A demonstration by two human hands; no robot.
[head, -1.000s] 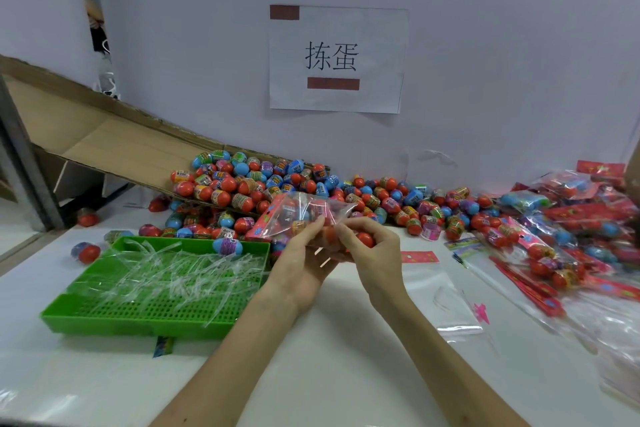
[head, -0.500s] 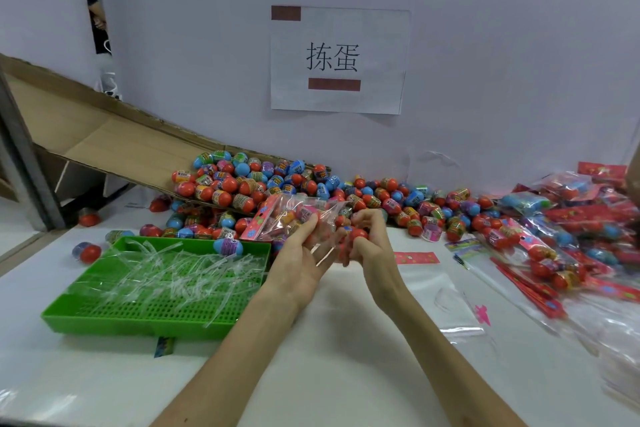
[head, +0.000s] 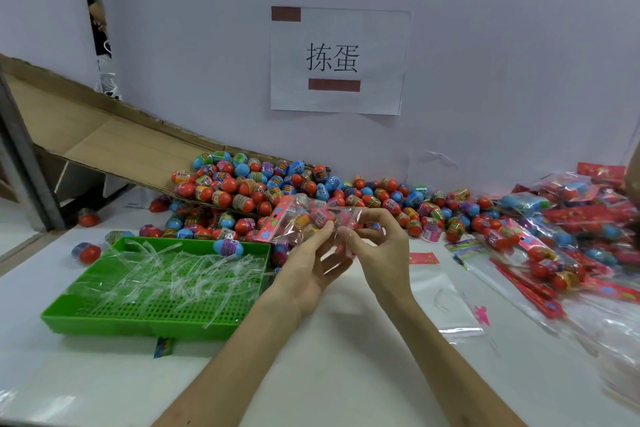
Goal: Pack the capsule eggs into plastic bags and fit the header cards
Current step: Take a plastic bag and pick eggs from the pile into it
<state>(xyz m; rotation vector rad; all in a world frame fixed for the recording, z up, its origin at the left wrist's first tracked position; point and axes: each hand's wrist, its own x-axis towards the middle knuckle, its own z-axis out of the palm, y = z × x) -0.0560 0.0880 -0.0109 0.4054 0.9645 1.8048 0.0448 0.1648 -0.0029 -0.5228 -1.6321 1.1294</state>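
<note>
Above the table (head: 311, 374), left hand (head: 308, 274) and right hand (head: 377, 253) pinch the bag (head: 313, 215), lying crosswise, header card (head: 273, 222) leftward.

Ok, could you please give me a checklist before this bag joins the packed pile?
1. The left hand and the right hand both grip the bag: ok.
2. The bag holds capsule eggs: ok; number cannot tell.
3. A pink header card sits at its left end: ok.
4. Its mouth is closed: cannot tell, the hands hide it.
5. The green tray lies beside the left hand: ok.
6. The packed bags lie at the right: ok.
</note>
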